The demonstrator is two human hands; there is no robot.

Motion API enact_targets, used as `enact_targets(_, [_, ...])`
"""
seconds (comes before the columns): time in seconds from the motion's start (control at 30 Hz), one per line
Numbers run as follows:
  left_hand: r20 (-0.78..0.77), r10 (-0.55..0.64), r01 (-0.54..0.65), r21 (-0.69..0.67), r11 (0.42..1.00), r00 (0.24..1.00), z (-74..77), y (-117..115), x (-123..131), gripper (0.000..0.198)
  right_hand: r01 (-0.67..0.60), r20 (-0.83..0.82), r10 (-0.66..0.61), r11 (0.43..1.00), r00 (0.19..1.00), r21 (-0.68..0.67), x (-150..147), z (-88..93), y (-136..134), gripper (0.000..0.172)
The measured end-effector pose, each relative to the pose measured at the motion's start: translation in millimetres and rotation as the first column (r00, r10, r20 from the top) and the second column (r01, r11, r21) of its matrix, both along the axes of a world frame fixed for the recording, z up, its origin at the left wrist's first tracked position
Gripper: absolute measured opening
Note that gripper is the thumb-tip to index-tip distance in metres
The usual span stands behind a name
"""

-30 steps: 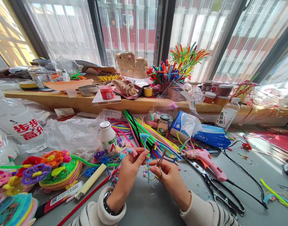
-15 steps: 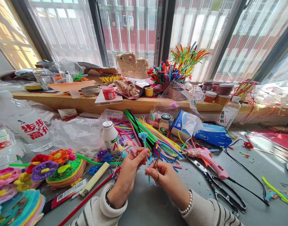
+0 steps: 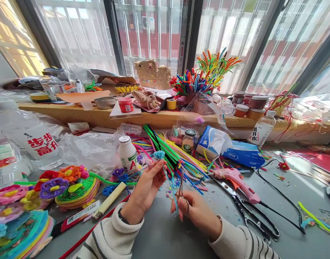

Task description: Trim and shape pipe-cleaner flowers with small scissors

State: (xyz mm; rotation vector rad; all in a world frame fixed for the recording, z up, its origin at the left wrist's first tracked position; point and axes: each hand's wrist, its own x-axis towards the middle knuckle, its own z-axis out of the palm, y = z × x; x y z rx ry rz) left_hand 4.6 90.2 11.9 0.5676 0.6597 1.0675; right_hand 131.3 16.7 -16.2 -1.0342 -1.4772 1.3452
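Note:
My left hand (image 3: 145,187) pinches the stem of a light blue pipe-cleaner flower (image 3: 159,155), its fuzzy head standing just above my fingertips. The blue stem (image 3: 172,190) runs down and right toward my right hand (image 3: 193,210). That hand is closed around small bronze scissors (image 3: 180,187), whose blades point up beside the stem. Both hands hover over the grey table (image 3: 165,237), in front of a heap of loose coloured pipe cleaners (image 3: 170,154).
A pink glue gun (image 3: 236,181) and large black scissors (image 3: 251,216) lie to the right. Finished pipe-cleaner flowers on coiled mats (image 3: 64,183) sit at the left. A small white bottle (image 3: 127,153), a tissue pack (image 3: 229,149) and a cluttered wooden shelf (image 3: 154,118) stand behind.
My left hand has lifted the blue flower slightly up and left. My right hand has dropped lower with the scissors, so the hands are further apart along the stem.

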Motion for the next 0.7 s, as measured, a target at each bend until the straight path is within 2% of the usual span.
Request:
enact_targets(0.13, [0.021,-0.033,0.032,0.047,0.998,0.999,5.6,3.1,4.5,0.008,-0.134,0.035,0.133,0.990,0.990,0.034,2.9,-0.2,-4.5,0.073])
enact_targets(0.3, [0.013,-0.067,0.065,0.103,0.993,0.998,7.8,5.3,8.4,0.011,-0.315,0.135,0.307,0.948,0.942,0.043,4.9,-2.4,-3.4,0.077])
enact_targets(0.53, [-0.008,-0.099,0.099,0.117,0.988,0.995,4.0,4.0,8.8,0.009,-0.289,0.140,0.279,0.956,0.950,0.054,6.7,-0.4,-3.7,0.072])
enact_targets(0.7, [-0.016,-0.068,0.070,0.117,0.991,0.998,1.5,4.0,9.6,0.008,-0.197,0.165,0.192,0.980,0.968,0.018,5.7,-0.8,-2.5,0.065])
